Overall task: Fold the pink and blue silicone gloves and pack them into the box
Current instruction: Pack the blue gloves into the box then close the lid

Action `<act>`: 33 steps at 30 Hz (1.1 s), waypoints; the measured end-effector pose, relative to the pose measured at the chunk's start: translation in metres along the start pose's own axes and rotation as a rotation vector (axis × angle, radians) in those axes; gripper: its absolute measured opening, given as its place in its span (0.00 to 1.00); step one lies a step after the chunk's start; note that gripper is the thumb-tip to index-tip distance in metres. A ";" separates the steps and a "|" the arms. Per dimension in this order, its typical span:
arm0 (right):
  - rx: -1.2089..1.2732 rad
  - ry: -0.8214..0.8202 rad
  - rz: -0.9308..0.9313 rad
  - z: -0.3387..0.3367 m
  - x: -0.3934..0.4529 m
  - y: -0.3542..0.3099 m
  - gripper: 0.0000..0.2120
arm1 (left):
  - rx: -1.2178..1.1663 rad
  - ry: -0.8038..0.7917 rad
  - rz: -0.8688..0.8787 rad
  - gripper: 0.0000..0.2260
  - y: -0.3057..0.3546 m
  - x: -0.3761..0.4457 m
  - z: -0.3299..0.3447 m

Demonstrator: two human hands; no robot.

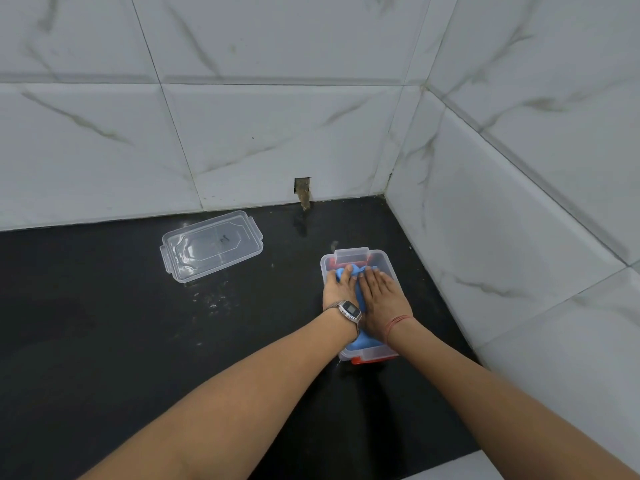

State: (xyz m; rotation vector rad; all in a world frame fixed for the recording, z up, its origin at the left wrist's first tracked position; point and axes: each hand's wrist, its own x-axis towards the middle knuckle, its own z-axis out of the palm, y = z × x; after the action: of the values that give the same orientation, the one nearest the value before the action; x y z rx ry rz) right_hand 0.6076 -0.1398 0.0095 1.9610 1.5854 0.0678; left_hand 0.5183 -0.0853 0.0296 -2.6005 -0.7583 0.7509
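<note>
Head view: both the left hand (341, 287) and right hand (382, 299), open flat, press the blue silicone glove (360, 292) into the clear plastic box (384, 261) on a glossy black table (104, 341) in a marble-tiled wall (277, 133) corner; something reddish, perhaps the pink glove (333, 262), lies beneath; the clear lid (211, 245) rests far left.

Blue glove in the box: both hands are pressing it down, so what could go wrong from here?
1. The blue glove bulges above the box rim; it may spring up once the left hand and right hand lift.
2. The lid lies apart to the left; fetching it frees the glove.
3. Pressing may slide the box on the counter.
</note>
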 end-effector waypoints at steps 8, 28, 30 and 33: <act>0.047 -0.066 0.013 -0.001 0.001 -0.007 0.37 | 0.055 -0.053 -0.012 0.34 0.008 0.005 0.003; 0.108 -0.086 -0.019 -0.009 0.011 -0.006 0.39 | 0.175 -0.014 -0.080 0.33 0.011 -0.014 -0.006; 0.137 -0.080 -0.022 -0.009 0.010 -0.006 0.41 | 0.096 -0.006 -0.077 0.33 0.005 -0.015 -0.006; 0.135 -0.078 -0.028 -0.011 0.009 -0.005 0.42 | 0.009 -0.036 -0.067 0.33 0.000 -0.014 -0.009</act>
State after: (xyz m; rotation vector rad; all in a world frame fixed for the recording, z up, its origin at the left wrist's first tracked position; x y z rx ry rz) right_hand 0.6019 -0.1264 0.0128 2.0171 1.6031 -0.1289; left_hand 0.5131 -0.0946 0.0421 -2.5469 -0.8457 0.7812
